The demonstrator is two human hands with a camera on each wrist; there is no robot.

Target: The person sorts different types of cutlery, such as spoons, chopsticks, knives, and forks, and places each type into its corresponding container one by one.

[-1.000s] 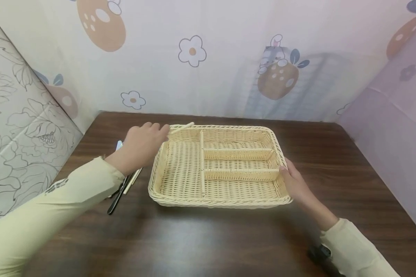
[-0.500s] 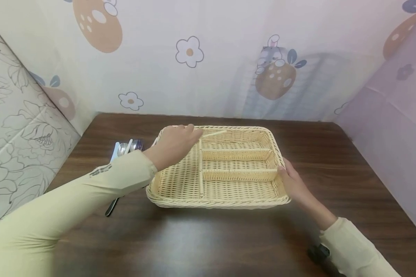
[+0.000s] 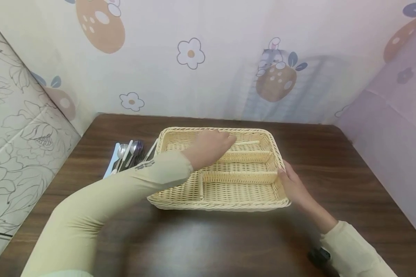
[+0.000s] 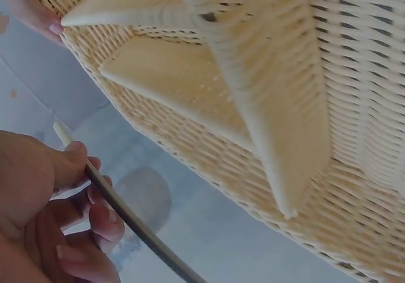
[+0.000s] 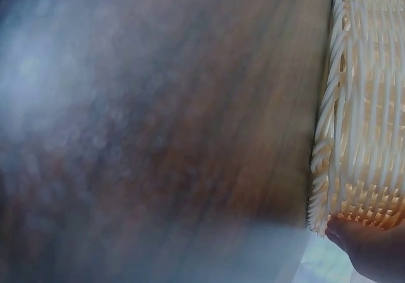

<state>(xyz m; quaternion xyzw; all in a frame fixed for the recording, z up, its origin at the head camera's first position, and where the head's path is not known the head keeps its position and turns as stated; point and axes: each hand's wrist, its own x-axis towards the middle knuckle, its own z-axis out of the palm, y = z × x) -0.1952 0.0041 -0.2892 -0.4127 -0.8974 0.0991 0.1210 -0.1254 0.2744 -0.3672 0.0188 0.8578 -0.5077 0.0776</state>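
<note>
A pale wicker basket with inner dividers sits mid-table in the head view. Over its far compartment, my left hand holds a thin pale chopstick pointing right. The left wrist view shows the thumb and fingers pinching the chopstick, which looks dark along its shaded length. My right hand grips the basket's right end, thumb at the rim. In the right wrist view only the thumb side of that hand shows against the wicker; its other fingers are hidden.
Left of the basket lie metal spoons, a light blue utensil and other thin sticks, partly covered by the left sleeve. A patterned wall covering stands behind the dark wooden table.
My left hand has moved right with the chopstick, from the basket's left rim to over the far right compartment. The cutlery at left has come into view. My right hand stays at the rim.
</note>
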